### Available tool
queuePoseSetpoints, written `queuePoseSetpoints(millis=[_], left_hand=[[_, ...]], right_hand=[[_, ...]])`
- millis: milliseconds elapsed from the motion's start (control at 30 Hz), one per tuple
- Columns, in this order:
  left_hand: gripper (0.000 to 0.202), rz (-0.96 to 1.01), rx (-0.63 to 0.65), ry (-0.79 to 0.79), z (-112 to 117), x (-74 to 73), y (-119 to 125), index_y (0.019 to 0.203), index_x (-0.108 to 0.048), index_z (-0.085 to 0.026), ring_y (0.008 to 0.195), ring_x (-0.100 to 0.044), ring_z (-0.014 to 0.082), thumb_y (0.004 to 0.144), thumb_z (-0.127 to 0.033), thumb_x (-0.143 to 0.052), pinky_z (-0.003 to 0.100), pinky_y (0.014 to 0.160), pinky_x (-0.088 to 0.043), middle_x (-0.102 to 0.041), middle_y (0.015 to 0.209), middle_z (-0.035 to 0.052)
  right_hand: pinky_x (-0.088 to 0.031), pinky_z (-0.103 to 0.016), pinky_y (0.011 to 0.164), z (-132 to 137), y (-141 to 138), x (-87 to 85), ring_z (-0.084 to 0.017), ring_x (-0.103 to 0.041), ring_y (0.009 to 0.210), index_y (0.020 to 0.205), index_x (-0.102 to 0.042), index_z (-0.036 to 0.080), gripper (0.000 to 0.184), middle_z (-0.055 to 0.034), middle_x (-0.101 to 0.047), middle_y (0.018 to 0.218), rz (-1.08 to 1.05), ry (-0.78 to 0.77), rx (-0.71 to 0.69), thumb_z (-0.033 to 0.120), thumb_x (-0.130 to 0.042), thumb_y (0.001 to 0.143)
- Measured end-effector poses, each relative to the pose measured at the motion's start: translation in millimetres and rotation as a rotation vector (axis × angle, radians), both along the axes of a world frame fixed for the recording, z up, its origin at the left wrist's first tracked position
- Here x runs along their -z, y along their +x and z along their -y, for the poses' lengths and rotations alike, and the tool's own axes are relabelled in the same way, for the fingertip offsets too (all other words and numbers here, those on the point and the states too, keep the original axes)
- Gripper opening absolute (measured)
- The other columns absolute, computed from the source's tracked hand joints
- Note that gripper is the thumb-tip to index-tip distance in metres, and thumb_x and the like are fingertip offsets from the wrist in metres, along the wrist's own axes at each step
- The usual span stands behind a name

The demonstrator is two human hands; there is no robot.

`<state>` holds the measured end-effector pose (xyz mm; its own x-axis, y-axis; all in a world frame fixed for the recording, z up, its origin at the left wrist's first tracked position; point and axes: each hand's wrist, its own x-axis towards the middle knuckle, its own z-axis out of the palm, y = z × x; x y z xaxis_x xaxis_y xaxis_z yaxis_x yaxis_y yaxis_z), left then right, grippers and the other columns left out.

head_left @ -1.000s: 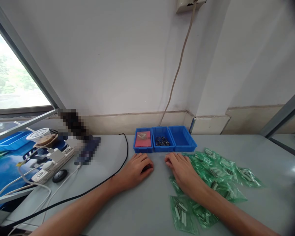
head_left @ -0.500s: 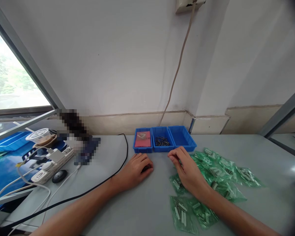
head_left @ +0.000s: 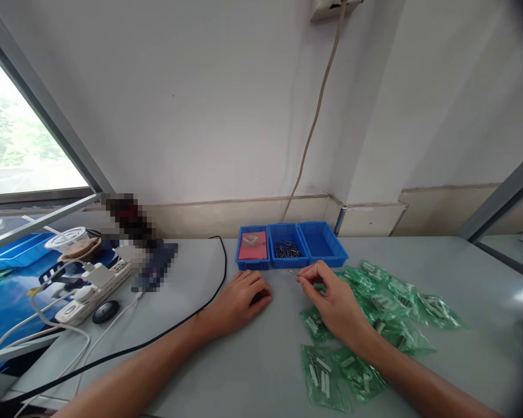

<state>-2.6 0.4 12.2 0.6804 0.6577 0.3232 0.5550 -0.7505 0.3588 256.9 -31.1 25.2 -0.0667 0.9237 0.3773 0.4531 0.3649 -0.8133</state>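
In front of the blue bins, my right hand (head_left: 331, 296) pinches a small screw (head_left: 293, 273) between thumb and fingertips, its shaft pointing left. My left hand (head_left: 243, 299) rests curled on the table; something dark shows inside its fingers, too hidden to name. Behind the hands, the middle blue bin (head_left: 305, 259) holds a heap of dark screws (head_left: 286, 249). A red card with a small clear bag on it lies in the left blue bin (head_left: 239, 264). The right blue bin (head_left: 322, 241) shows its bare floor. Green bags (head_left: 325, 377) with metal and white pieces lie around my right forearm.
A black cable (head_left: 157, 338) runs across the table left of my left arm. Farther left are a computer mouse (head_left: 106, 312), a power strip (head_left: 76, 312) with plugs and a lidded cup (head_left: 72, 241). Behind the table stands a wall with a hanging cord (head_left: 317, 110).
My right hand has turned slightly, and the screw in its fingertips now shows. My left hand has stayed where it was.
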Motion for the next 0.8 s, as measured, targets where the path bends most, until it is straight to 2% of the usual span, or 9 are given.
queuePoseSetpoints(millis=[167,333,800], left_hand=[[0.006,-0.006,-0.007,0.004,0.1,-0.3,0.4,0.104,-0.063,-0.022,0.097,-0.058,0.0211,0.108,-0.026,-0.060,0.035,0.090,-0.045,-0.065,0.104,0.0037],[0.005,-0.003,-0.001,0.003,0.5,-0.2,0.3,0.105,-0.063,-0.022,0.097,-0.058,0.0212,0.108,-0.025,-0.059,0.035,0.091,-0.044,-0.065,0.105,0.0037],[0.008,-0.007,-0.001,0.022,-0.4,1.0,-0.9,0.105,-0.063,-0.022,0.097,-0.058,0.0215,0.109,-0.027,-0.059,0.036,0.090,-0.045,-0.066,0.105,0.0043]], right_hand=[[-0.053,-0.035,0.081,-0.3,0.9,-2.7,-0.023,-0.068,0.089,0.098,-0.063,0.026,0.014,-0.0032,-0.073,0.096,0.017,-0.002,0.004,0.035,-0.056,0.105],[-0.054,-0.040,0.091,-4.4,1.9,-0.8,-0.026,-0.068,0.104,0.115,-0.071,0.026,0.025,-0.0076,-0.073,0.112,0.081,0.080,-0.029,0.033,-0.048,0.109],[-0.055,-0.037,0.079,-3.8,1.0,1.5,-0.026,-0.070,0.094,0.106,-0.068,0.026,0.023,-0.0069,-0.076,0.105,0.103,0.072,-0.007,0.034,-0.047,0.108]])
